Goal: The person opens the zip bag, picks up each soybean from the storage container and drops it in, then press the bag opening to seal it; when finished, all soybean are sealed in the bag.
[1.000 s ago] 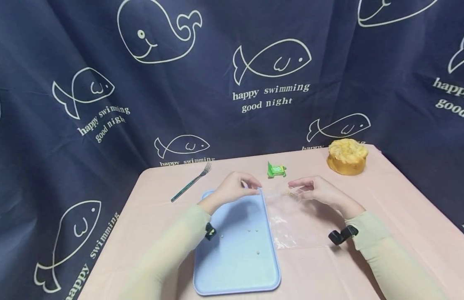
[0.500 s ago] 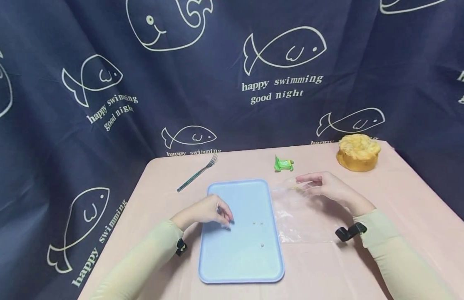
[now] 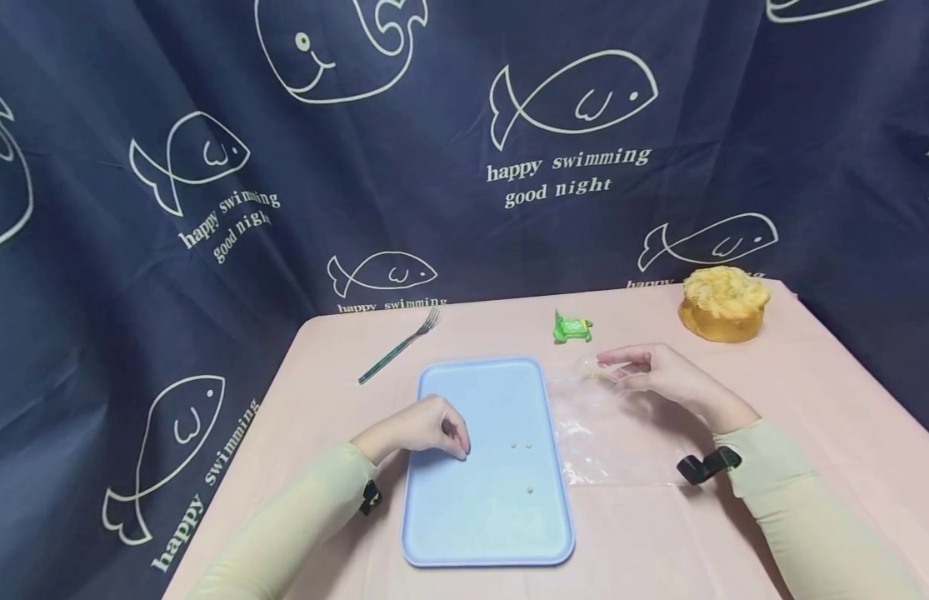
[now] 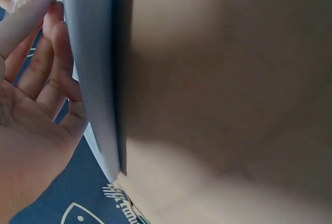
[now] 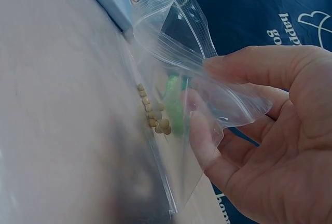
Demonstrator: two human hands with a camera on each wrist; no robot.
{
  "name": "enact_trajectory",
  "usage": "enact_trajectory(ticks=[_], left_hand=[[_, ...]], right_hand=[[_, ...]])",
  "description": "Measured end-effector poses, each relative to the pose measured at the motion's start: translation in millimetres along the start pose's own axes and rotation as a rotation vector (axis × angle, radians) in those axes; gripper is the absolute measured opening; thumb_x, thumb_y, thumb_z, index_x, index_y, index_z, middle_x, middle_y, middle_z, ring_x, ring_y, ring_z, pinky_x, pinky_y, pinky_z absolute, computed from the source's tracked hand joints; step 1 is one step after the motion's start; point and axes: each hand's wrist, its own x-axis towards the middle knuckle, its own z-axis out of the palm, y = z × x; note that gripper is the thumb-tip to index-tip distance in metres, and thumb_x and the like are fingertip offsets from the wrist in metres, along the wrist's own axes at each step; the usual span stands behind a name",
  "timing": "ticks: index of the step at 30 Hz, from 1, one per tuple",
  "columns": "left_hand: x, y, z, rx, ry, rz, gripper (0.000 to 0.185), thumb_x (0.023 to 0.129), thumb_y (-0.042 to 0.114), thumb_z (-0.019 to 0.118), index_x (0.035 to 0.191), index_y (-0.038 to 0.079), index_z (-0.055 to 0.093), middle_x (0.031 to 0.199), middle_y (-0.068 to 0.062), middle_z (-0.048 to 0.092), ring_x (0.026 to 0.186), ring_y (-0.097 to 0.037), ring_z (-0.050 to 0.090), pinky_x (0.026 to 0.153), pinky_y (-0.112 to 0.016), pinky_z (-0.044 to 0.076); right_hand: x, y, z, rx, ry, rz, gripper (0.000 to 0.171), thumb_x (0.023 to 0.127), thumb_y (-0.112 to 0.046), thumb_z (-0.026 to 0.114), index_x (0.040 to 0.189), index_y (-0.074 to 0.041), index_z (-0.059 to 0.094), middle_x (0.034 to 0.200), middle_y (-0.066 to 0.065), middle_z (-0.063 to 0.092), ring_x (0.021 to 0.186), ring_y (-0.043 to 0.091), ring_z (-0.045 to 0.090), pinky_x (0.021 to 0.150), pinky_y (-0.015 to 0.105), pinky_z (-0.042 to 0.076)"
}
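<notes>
- Clear plastic bag (image 5: 179, 86) is pinched at its open mouth between my right hand's (image 3: 662, 375) thumb and fingers; it lies on the pink surface (image 3: 809, 392) at 3 o'clock of the tray (image 3: 482, 517), a few beans (image 5: 153, 111) inside it.
- Left hand (image 3: 422, 429) rests on the tray's left part, fingers curled down with tips on the blue, near three loose beans (image 3: 522, 458); whether it pinches one, I cannot tell.
- Step in hand, as I judge it: gathering beans off the tray into the bag.
- Next move calls for a fine pinch on one bean and a carry toward 2 o'clock, while I hold the mouth wide.
- Fork (image 3: 399, 344), green wrapper (image 3: 571, 327) and cake (image 3: 724, 303) lie toward 12 o'clock.
</notes>
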Motion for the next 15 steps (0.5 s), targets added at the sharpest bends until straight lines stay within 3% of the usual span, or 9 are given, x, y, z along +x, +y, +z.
enact_trajectory(ticks=[5, 12, 15], left_hand=[[18.0, 7.9, -4.9, 0.009, 0.086, 0.041, 0.003, 0.085, 0.012, 0.083, 0.085, 0.013, 0.080, 0.076, 0.016, 0.072, 0.070, -0.005, 0.065, 0.070, -0.026, 0.054], [68.2, 49.1, -8.8, 0.059, 0.307, 0.085, 0.005, 0.086, 0.014, 0.084, 0.089, 0.015, 0.081, 0.082, 0.016, 0.072, 0.080, -0.009, 0.060, 0.078, -0.035, 0.051], [92.0, 65.2, -5.4, 0.050, 0.382, 0.113, 0.005, 0.086, 0.015, 0.084, 0.090, 0.015, 0.081, 0.084, 0.013, 0.073, 0.081, -0.011, 0.058, 0.078, -0.034, 0.050]], right_hand=[[0.2, -0.2, 0.5, -0.012, 0.000, 0.010, 0.053, 0.086, 0.013, 0.067, 0.135, 0.021, 0.050, 0.134, 0.039, 0.054, 0.105, 0.026, 0.070, 0.082, 0.027, 0.057], [1.9, 0.4, -0.4, -0.022, 0.001, 0.011, 0.053, 0.086, 0.014, 0.066, 0.135, 0.021, 0.049, 0.134, 0.039, 0.053, 0.104, 0.030, 0.070, 0.081, 0.028, 0.058], [2.6, 1.9, -1.0, -0.025, -0.001, 0.000, 0.053, 0.085, 0.013, 0.067, 0.135, 0.021, 0.050, 0.134, 0.039, 0.054, 0.105, 0.031, 0.070, 0.082, 0.028, 0.058]])
